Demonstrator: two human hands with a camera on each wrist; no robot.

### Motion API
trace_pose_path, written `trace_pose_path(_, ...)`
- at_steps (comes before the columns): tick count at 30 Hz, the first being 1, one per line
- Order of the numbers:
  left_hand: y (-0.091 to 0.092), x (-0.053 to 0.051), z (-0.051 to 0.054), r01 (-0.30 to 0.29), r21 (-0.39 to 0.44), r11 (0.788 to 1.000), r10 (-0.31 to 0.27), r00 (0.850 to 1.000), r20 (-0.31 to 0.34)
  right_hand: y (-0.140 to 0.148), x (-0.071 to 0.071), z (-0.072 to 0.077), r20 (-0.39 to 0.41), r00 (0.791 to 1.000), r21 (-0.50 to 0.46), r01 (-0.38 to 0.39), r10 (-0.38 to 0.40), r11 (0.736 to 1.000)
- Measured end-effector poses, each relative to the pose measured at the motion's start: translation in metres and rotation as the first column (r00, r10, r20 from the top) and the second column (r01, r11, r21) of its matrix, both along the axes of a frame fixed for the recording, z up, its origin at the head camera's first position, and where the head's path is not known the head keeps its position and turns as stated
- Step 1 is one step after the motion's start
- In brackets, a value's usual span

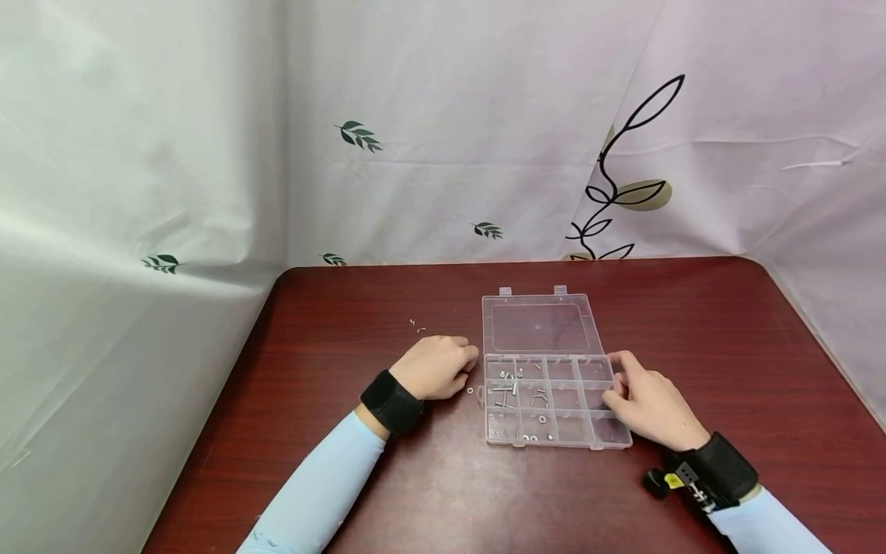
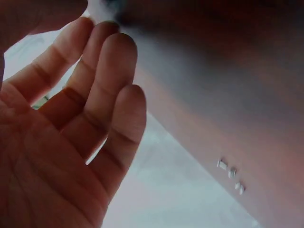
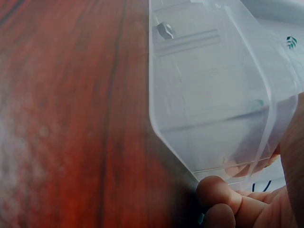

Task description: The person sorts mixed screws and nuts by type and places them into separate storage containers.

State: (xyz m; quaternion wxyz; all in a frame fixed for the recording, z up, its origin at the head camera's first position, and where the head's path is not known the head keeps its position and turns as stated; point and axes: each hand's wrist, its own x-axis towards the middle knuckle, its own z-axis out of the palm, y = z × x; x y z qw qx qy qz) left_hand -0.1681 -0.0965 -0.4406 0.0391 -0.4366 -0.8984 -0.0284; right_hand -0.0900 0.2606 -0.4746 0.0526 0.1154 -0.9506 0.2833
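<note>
A clear plastic compartment box (image 1: 566,428) lies on the table with its lid (image 1: 540,327) folded back. Small screws (image 1: 514,388) and washers (image 1: 542,419) are scattered through its left and middle compartments. My right hand (image 1: 654,404) grips the box's right side; in the right wrist view, fingertips (image 3: 213,192) touch the lower corner of the wall. Just left of the box, my left hand (image 1: 436,368) rests at the tabletop, fingers loosely bent. No held item shows in the left wrist view, though the thumb's tip is partly cut off there.
Several tiny metal pieces (image 1: 417,326) lie on the table beyond my left hand. A small ring-shaped piece (image 1: 470,391) sits between that hand and the box. The dark red wooden table (image 1: 332,308) meets a pale patterned cloth (image 1: 429,192) at its back edge.
</note>
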Motion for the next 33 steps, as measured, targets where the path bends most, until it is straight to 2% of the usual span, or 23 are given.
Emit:
trace_pose_path(4,-0.0078,-0.0006,0.0073,-0.031,-0.027,0.999,0.032,0.998,0.054,0.0001,-0.0003,0.0007,0.001,1.000,0.001,-0.002,0.002,1.000)
trace_pose_path(8,-0.0116,-0.0002,0.0099,-0.018,-0.037,0.999,0.021,0.997,0.075,0.0004,-0.0003,0.0004,0.003,1.000,0.004,0.001,-0.002,1.000)
trace_pose_path(14,-0.0103,-0.0006,0.0065,0.014,-0.015,1.000,-0.013,0.999,0.034,-0.0004,0.0004,0.0003,0.012,1.000,0.002,0.005,-0.005,1.000)
trace_pose_path(21,-0.0097,-0.0006,0.0055,0.004,-0.028,1.000,-0.004,1.000,-0.003,-0.0016,0.0005,0.0019,0.008,1.000,0.001,0.008,-0.008,1.000)
trace_pose_path(33,-0.0072,-0.0020,0.0004,0.023,0.014,1.000,-0.023,0.999,-0.048,-0.0011,0.0003,0.0014,0.001,1.000,0.006,0.003,-0.003,1.000)
